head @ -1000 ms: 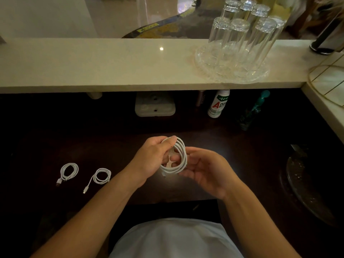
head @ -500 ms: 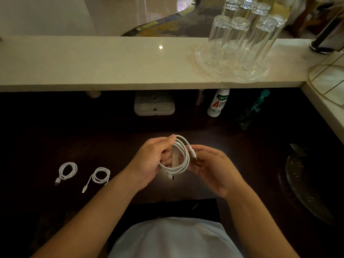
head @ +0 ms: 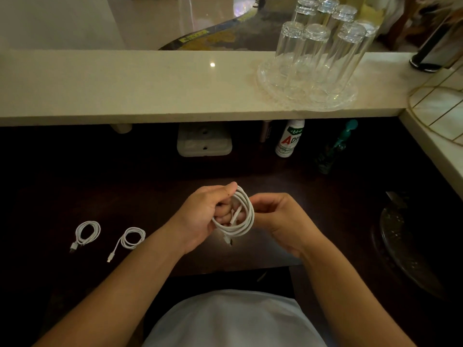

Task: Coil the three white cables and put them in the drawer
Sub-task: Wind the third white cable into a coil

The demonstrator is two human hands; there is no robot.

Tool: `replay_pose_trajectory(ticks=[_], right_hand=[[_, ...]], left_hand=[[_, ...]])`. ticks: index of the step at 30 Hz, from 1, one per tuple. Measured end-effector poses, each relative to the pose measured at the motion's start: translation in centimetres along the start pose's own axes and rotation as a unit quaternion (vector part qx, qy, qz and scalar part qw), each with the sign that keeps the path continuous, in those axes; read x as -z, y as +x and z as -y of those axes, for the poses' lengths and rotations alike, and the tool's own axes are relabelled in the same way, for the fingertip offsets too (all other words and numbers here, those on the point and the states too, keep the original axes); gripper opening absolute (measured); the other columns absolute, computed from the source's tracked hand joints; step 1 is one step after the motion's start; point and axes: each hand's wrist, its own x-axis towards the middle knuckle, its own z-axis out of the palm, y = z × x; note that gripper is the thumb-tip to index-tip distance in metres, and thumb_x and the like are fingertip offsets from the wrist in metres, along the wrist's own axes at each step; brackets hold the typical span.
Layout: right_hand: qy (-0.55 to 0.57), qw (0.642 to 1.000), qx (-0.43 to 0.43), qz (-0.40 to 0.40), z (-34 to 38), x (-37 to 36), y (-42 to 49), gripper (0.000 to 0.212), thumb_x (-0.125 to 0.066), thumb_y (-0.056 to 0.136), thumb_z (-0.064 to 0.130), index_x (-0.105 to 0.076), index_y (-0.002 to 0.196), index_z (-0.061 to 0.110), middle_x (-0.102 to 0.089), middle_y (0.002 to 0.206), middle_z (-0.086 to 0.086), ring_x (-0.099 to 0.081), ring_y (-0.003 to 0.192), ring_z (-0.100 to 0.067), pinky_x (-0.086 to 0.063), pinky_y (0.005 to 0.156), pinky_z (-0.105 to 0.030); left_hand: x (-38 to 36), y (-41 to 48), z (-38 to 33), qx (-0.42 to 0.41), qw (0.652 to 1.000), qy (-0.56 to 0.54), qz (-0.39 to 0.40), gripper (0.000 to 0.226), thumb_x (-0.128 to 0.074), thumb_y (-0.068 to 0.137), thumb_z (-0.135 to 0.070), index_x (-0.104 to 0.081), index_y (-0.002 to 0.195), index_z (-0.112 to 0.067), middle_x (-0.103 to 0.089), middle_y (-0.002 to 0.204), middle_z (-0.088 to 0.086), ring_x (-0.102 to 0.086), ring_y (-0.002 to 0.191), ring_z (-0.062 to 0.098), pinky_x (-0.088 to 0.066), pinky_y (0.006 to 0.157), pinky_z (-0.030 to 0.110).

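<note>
Grip, left hand point(head: 200, 216): clenching around one side of the coiled white cable point(head: 241, 216), thumb pressing over the top of the loops, fingers curling through the middle.
Grip, right hand point(head: 278, 219): pinching the opposite side of the same coil, fingers folding inward against the loops.
Where the held cable is sitting: hanging in the air between both hands, above the dark tabletop point(head: 338, 196), just in front of the person's chest.
Look of the held cable: winding in several round loops stacked close together, one connector end dangling below the coil.
Count of cables: three white ones are showing, one in the hands and two lying on the tabletop.
Far-left cable point(head: 86, 234): lying coiled, its plug trailing toward the near edge.
Second cable point(head: 131, 239): lying coiled just beside the first, apart from it, its tail also trailing nearer.
Count of glasses point(head: 323, 48): about seven are standing upside down on a clear tray point(head: 275, 93) on the pale ledge point(head: 125, 86).
Change from half a second ago: the right hand is now closing onto the coil where it was lying open, and the loose connector that was sticking out toward it is no longer showing there.
</note>
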Motion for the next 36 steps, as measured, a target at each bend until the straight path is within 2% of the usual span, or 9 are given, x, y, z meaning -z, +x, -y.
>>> replay_pose_trajectory(ticks=[3,8,11,14,17,19,22,27,36], right_hand=[[0.138,0.989,-0.058,0.008,-0.1,-0.8,-0.2,0.039,-0.073,0.071,0.001,-0.068,0.108,-0.008,-0.071,0.105,-0.027,-0.070,0.094,-0.033,-0.055,0.093,-0.042],[0.281,0.954,-0.069,0.077,0.0,-0.9,-0.7,0.051,-0.069,0.071,-0.004,-0.062,0.122,-0.006,-0.067,0.113,-0.028,-0.069,0.100,-0.032,-0.057,0.090,-0.036],[0.213,0.976,-0.016,0.049,-0.2,-1.0,-1.2,0.059,-0.066,0.078,-0.012,-0.056,0.133,0.008,-0.066,0.122,-0.024,-0.067,0.106,-0.036,-0.056,0.092,-0.038],[0.053,0.995,0.087,0.014,-0.6,-1.4,-1.2,0.069,-0.074,0.074,-0.011,-0.056,0.134,0.018,-0.067,0.119,-0.013,-0.070,0.103,-0.034,-0.057,0.090,-0.038],[-0.146,0.974,0.172,-0.027,-1.2,-1.7,-1.0,0.062,-0.078,0.074,-0.001,-0.063,0.128,0.024,-0.065,0.121,-0.001,-0.069,0.108,-0.021,-0.057,0.091,-0.037],[-0.220,0.951,0.206,-0.073,-1.9,-1.8,-0.9,0.049,-0.079,0.076,0.000,-0.072,0.118,0.022,-0.065,0.119,0.002,-0.068,0.106,-0.013,-0.058,0.088,-0.029],[-0.235,0.930,0.242,-0.143,-2.2,-2.1,-0.9,0.023,-0.081,0.076,0.005,-0.080,0.097,0.016,-0.067,0.113,0.001,-0.069,0.097,-0.010,-0.057,0.083,-0.021],[-0.291,0.858,0.350,-0.237,-2.0,-2.8,-1.2,0.005,-0.075,0.082,0.002,-0.075,0.087,0.004,-0.067,0.100,-0.004,-0.066,0.091,-0.009,-0.053,0.078,-0.019],[-0.273,0.838,0.390,-0.268,-3.4,-2.4,-2.7,0.017,-0.064,0.089,0.012,-0.072,0.082,-0.002,-0.068,0.090,-0.008,-0.068,0.083,-0.010,-0.056,0.072,-0.022]], left_hand=[[0.1,-0.1,0.3,-0.038,0.996,0.076,-0.031,0.046,-0.047,0.100,-0.032,-0.054,0.055,-0.022,-0.034,0.052,0.000,-0.036,0.057,0.021,-0.041,0.064,0.027],[-0.2,-0.5,0.4,-0.081,0.985,0.137,-0.062,0.037,-0.045,0.101,-0.033,-0.067,0.080,-0.012,-0.057,0.061,0.002,-0.054,0.055,0.011,-0.047,0.059,0.019],[-0.5,-0.6,0.4,-0.073,0.986,0.124,-0.085,0.036,-0.043,0.103,-0.029,-0.065,0.081,-0.010,-0.056,0.049,-0.009,-0.056,0.047,0.003,-0.047,0.057,0.018],[-0.9,-0.6,0.5,-0.069,0.982,0.136,-0.111,0.036,-0.043,0.102,-0.031,-0.066,0.084,-0.009,-0.059,0.049,-0.010,-0.057,0.047,0.001,-0.047,0.062,0.021],[-1.0,-0.6,0.5,-0.066,0.978,0.139,-0.140,0.038,-0.045,0.100,-0.035,-0.069,0.084,-0.011,-0.068,0.063,0.001,-0.067,0.062,0.015,-0.053,0.070,0.029],[-0.8,-0.5,0.3,-0.061,0.980,0.116,-0.149,0.042,-0.045,0.101,-0.034,-0.066,0.066,-0.022,-0.060,0.055,0.000,-0.059,0.054,0.016,-0.048,0.066,0.030],[-0.4,-0.3,-0.1,-0.052,0.985,0.084,-0.144,0.052,-0.045,0.102,-0.030,-0.052,0.051,-0.027,-0.035,0.045,-0.008,-0.031,0.044,0.007,-0.033,0.053,0.025],[0.3,0.0,-0.2,0.001,0.992,-0.049,-0.118,0.042,-0.053,0.098,-0.030,-0.044,0.058,-0.019,-0.028,0.048,-0.005,-0.026,0.049,0.013,-0.029,0.057,0.029],[0.7,-0.4,-0.9,0.080,0.972,-0.205,-0.084,0.030,-0.071,0.083,-0.034,-0.058,0.067,-0.012,-0.032,0.047,-0.007,-0.033,0.046,0.007,-0.038,0.064,0.024]])
